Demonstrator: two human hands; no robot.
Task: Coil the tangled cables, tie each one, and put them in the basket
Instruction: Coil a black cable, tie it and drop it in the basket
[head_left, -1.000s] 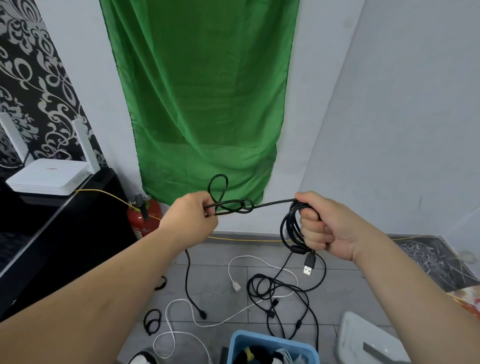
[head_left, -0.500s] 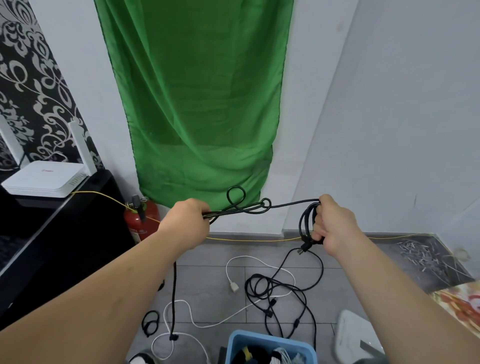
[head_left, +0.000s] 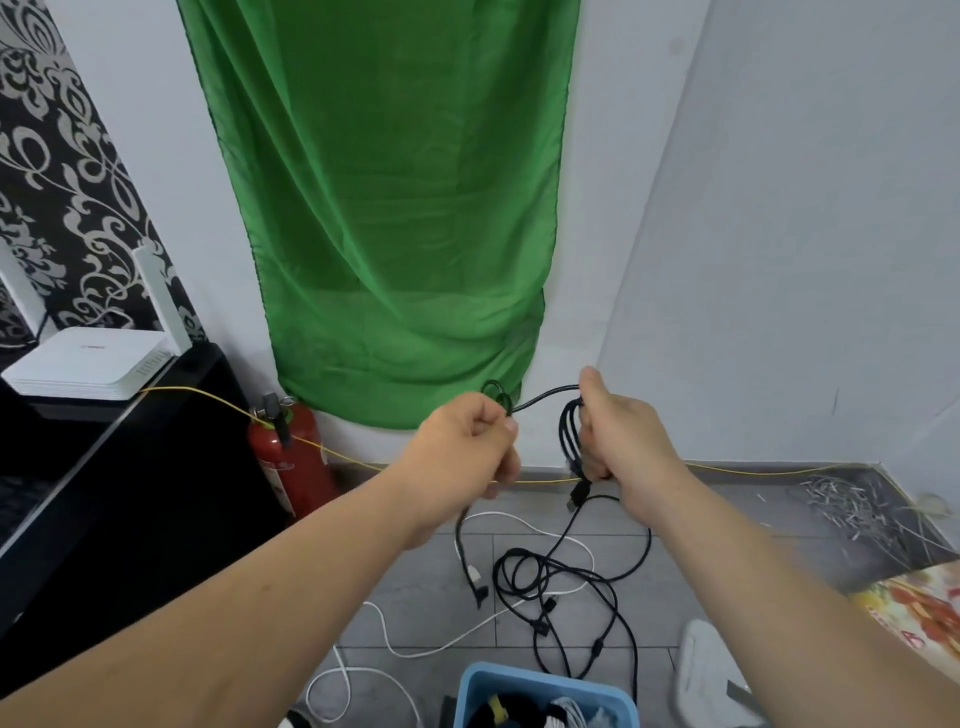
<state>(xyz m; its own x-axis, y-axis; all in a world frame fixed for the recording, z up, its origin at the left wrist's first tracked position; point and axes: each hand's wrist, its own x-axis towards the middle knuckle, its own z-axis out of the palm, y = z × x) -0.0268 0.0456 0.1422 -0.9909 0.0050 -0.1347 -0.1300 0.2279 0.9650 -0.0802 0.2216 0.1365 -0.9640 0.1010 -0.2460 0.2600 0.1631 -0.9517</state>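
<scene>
Now, your right hand (head_left: 626, 441) grips a small coil of black cable (head_left: 570, 434), fingers curled round the loops, held up just below the hem of the green cloth (head_left: 384, 208). Your left hand (head_left: 465, 449) pinches the same cable's free strand, with a little loop poking above the knuckles. The strand runs between both hands. A plug (head_left: 577, 493) dangles under the right hand. On the floor (head_left: 431, 597) below lie a black tangle (head_left: 545, 566) and a white cable (head_left: 501, 514). The blue basket (head_left: 540, 675) sits at the bottom edge and holds bundles. A red fire extinguisher (head_left: 291, 457) stands to the left, by the wall.
</scene>
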